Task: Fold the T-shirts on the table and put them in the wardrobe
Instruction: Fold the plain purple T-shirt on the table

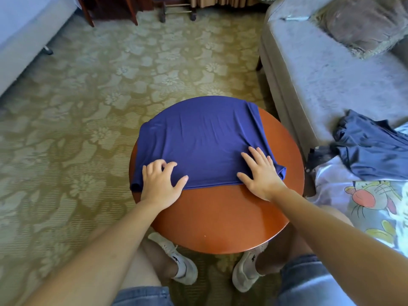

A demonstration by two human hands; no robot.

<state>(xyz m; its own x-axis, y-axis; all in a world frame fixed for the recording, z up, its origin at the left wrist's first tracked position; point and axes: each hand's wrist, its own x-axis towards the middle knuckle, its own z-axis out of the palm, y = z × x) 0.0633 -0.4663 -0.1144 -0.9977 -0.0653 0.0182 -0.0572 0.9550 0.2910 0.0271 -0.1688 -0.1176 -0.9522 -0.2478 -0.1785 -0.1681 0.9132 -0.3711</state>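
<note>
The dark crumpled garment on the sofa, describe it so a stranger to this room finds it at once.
Start at the grey sofa right of the table. On its near end lies the dark garment, partly over a white cartoon-print shirt. It is navy and crumpled, unlike the brighter blue T-shirt flat on the table.

— How is the light?
— Bright, soft daylight. The white printed cloth [329, 186] beside the table's right edge is washed out, and the table [220, 217] shows a dull sheen near its front edge.
— Shadows?
— Soft, on the carpet [88, 107] beneath the table.
— Sharpness?
— Crisp centrally; wide-angle bending curves the corners, slightly smeared.
</note>
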